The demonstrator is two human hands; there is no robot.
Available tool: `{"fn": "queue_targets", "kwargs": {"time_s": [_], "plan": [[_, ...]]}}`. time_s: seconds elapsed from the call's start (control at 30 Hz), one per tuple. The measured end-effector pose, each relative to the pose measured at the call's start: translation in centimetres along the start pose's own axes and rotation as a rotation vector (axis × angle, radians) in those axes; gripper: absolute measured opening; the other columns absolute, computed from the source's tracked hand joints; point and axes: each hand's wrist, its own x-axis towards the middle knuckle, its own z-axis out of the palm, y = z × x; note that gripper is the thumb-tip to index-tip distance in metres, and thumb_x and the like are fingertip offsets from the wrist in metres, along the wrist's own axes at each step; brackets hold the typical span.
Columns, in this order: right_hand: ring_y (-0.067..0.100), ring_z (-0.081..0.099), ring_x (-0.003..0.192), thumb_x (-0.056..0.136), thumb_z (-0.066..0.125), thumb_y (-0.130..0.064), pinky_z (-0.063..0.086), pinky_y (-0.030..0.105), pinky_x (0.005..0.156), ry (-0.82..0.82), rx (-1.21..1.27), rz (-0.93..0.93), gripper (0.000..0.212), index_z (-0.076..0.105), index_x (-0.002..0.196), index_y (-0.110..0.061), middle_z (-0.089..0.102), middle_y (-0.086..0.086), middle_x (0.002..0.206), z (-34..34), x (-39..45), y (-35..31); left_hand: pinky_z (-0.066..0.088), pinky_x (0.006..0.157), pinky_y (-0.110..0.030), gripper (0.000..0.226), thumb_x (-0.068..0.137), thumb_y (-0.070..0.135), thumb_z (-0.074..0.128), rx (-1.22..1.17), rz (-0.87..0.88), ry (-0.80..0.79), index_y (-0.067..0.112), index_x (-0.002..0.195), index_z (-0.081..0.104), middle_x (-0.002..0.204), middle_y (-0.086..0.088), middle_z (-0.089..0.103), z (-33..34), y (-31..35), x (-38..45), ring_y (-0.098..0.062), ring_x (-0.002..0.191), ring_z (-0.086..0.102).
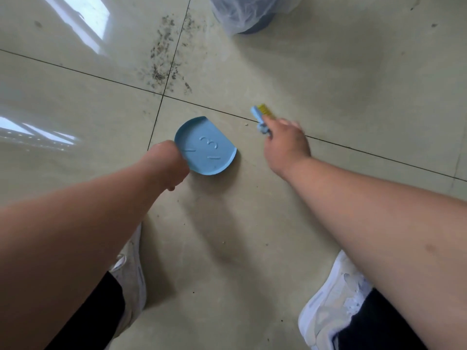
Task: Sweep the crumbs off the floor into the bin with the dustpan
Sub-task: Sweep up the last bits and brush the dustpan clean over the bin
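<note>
Left hand is curled into a fist round the back edge of the blue dustpan, fingers tucked under so I can't see exactly how they grip. The pan sits pretty much dead center, tilted, with its straight open lip facing about 1 o'clock (there's a little smiley face molded into it). It throws a shadow on the floor at its 5 o'clock side; can't tell if the lip touches the tile.

Right hand is at the pan's 3 o'clock, fingers closed round the blue handle of a small brush. Yellow bristles stick out past the knuckles toward 11 o'clock. It's blurry, so whether the bristles touch the floor I can't say.

The crumbs are a dark speckled patch at 11 to 12 o'clock from the pan, spread along a grout line, well apart from both tools. A few stray bits lie nearer the brush. The bin, lined with a clear bag, is at the top edge around 12 o'clock, just right of the crumbs.

White shoes at the bottom.
</note>
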Motion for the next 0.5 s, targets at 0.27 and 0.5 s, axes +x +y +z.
{"fn": "queue_targets", "kwargs": {"time_s": [0.27,0.5], "plan": [[0.030,0.048,0.123,0.093,0.049,-0.012,0.047,0.042,0.103,-0.175,0.135,-0.258,0.053,0.057,0.144,-0.026,0.063,0.000,0.139,2.9,-4.0,-6.8,0.069,0.074,-0.049,0.019,0.100,0.012,0.055,-0.135,0.007,0.071,0.000,0.094,0.069,0.081,-0.016,0.080,0.3,0.2,0.3,-0.034,0.071,0.080],[0.039,0.060,0.111,0.089,0.048,0.000,0.044,0.036,0.092,0.249,0.168,0.156,0.045,0.068,0.128,-0.009,0.066,0.021,0.122,-2.8,-3.3,3.1,0.053,0.055,-0.038,0.011,0.091,0.006,0.053,-0.024,0.103,0.108,0.007,0.099,0.060,0.086,-0.016,0.070,1.6,-1.3,-0.6,-0.033,0.069,0.068]]}}
